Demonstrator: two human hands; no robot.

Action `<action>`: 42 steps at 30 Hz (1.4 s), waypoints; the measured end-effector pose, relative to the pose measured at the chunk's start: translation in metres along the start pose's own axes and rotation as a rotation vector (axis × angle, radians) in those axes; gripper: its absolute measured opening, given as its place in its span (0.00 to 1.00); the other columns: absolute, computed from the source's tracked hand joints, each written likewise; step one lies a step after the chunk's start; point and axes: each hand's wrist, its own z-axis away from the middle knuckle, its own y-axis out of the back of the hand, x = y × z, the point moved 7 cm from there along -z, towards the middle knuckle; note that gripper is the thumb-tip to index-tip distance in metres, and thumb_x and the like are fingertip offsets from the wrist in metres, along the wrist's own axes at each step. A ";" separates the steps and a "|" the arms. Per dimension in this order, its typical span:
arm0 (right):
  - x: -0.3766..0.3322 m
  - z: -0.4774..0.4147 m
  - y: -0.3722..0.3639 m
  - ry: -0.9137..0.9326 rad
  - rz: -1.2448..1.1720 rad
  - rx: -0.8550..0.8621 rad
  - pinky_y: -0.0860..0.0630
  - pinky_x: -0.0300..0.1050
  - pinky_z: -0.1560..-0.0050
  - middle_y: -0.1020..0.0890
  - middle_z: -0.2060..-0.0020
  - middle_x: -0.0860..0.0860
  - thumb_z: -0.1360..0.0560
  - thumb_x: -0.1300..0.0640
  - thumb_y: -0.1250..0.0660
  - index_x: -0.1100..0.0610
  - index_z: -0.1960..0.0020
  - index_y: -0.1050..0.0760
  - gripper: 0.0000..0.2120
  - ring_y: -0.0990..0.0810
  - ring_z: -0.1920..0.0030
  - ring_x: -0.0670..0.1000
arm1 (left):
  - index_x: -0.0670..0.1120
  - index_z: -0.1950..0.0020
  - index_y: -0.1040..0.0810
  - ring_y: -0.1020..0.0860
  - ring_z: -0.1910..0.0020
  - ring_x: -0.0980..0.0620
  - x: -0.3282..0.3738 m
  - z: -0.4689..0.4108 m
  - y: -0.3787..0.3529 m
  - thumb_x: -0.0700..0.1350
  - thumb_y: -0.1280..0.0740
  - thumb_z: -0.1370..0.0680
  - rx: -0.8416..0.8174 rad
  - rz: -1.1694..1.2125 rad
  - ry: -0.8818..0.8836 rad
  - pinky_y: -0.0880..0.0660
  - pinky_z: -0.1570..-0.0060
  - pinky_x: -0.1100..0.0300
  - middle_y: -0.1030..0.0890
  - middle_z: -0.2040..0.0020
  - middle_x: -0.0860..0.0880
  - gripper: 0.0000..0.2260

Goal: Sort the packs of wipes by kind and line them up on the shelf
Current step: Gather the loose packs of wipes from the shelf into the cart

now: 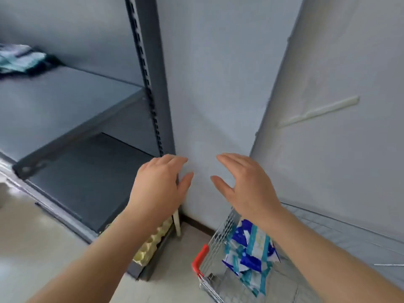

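Matt metal shelf (65, 101); wire cart (215, 241); glossy packs (251, 254)

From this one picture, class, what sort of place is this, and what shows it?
Probably a shop or stockroom: grey metal shelving, and a wire trolley holding packs of wipes.

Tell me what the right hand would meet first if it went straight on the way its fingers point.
Probably the pale wall just right of the shelf upright. The right hand is open, fingers aimed forward and slightly left; nothing shows between, though depth is unclear.
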 end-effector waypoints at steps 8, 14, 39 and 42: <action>-0.209 -0.084 0.015 0.177 -0.065 0.059 0.35 0.41 0.36 0.24 0.34 0.48 0.23 0.47 0.35 0.54 0.30 0.30 0.24 0.28 0.34 0.50 | 0.51 0.33 0.26 0.25 0.40 0.48 -0.140 0.021 0.169 0.56 0.39 0.21 0.215 -0.039 0.074 0.31 0.40 0.54 0.22 0.38 0.53 0.18; -0.337 -0.139 -0.019 0.165 -0.088 0.056 0.35 0.39 0.36 0.27 0.32 0.46 0.22 0.46 0.37 0.53 0.29 0.31 0.24 0.28 0.34 0.47 | 0.53 0.31 0.29 0.24 0.44 0.49 -0.253 0.015 0.247 0.56 0.41 0.20 0.181 -0.083 0.111 0.33 0.40 0.55 0.24 0.36 0.53 0.19; -0.436 -0.430 -0.227 -0.280 -0.131 -0.102 0.26 0.48 0.42 0.25 0.35 0.53 0.24 0.47 0.36 0.52 0.32 0.29 0.22 0.26 0.39 0.55 | 0.48 0.31 0.31 0.26 0.39 0.42 -0.615 -0.202 0.268 0.58 0.36 0.23 -0.029 -0.081 0.322 0.25 0.44 0.46 0.26 0.35 0.44 0.24; -0.434 -0.450 -0.248 -0.371 -0.177 -0.128 0.27 0.48 0.40 0.27 0.34 0.55 0.25 0.47 0.34 0.51 0.30 0.30 0.24 0.26 0.38 0.55 | 0.50 0.33 0.31 0.24 0.44 0.43 -0.637 -0.224 0.254 0.62 0.35 0.25 -0.112 -0.058 0.313 0.23 0.49 0.51 0.26 0.38 0.45 0.25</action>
